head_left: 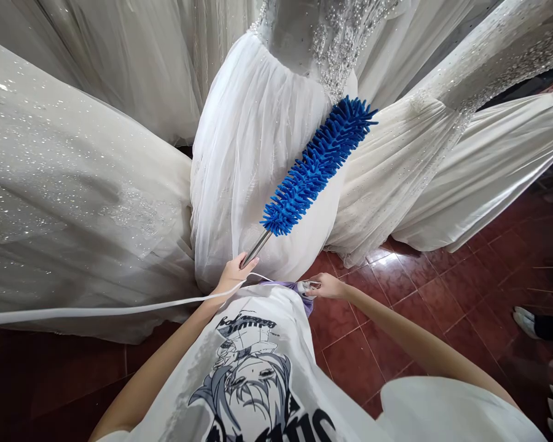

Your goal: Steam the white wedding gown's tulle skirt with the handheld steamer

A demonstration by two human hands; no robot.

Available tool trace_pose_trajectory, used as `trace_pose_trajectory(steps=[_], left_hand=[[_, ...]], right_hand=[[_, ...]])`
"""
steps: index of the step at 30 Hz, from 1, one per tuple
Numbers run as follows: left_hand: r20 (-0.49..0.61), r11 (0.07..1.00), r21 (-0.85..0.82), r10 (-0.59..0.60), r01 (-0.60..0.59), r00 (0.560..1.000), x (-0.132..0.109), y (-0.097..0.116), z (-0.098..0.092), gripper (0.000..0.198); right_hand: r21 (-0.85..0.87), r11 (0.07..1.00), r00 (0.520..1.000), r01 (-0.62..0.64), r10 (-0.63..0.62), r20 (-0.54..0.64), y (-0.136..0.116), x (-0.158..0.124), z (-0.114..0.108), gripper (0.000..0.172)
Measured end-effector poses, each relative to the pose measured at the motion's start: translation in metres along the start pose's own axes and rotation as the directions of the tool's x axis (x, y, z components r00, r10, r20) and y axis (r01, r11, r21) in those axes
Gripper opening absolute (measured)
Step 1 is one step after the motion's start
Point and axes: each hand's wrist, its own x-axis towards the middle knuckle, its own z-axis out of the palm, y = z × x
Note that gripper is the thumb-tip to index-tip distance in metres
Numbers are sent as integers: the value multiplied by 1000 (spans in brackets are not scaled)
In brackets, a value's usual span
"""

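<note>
My left hand [233, 273] grips the metal rod of a blue chenille duster [317, 162], whose fluffy head lies slanted against the skirt of a white gown [253, 159] on a mannequin straight ahead. My right hand [327, 285] holds the grey-and-purple end of the duster's handle [304, 287] close to my shirt. A white strap [96, 310] runs from my left hand off to the left edge.
A glittery white gown [74, 190] fills the left side. More white gowns [465, 153] hang at the right. The floor is dark red tile [424, 294]. Another person's white shoes [525, 319] show at the right edge.
</note>
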Motion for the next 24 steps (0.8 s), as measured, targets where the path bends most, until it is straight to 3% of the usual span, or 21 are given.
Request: trace_pose_trajectory(steps=[4,7,11,17,19,21,22,24], left_hand=[[9,1000,0,-3,3,1000,2,0,0,46],[6,1000,-2,-6,6,1000,3,0,1,48],[-1,1000,-8,-27,27,1000,0,2,5,47],[35,997,-25,-73,74,997,-5,8,18,42],[44,994,-40,-99,100,994,-6,12,23,41],[64,989,-74,-121,126,991,-8,16,28,40],[78,987,-97,-122,130,989,-9,18,30,39],[95,983,-139,-106,118,990,-11,23,34,39]], right_hand=[[-95,995,999,36,-38,-29,-2,1,-1,35],[-197,977,991,75,-95,-93,-3,-3,17,28],[-287,957,977,32,-90,-192,-3,-1,67,21],[-204,960,918,-194,105,-383,-4,7,144,35],[-85,966,869,-243,178,-462,-1,-4,157,37],[234,955,783,-183,285,-553,3,-21,157,40],[413,904,746,-107,348,-568,4,-28,151,41],[707,703,727,71,449,-519,2,-38,125,35]])
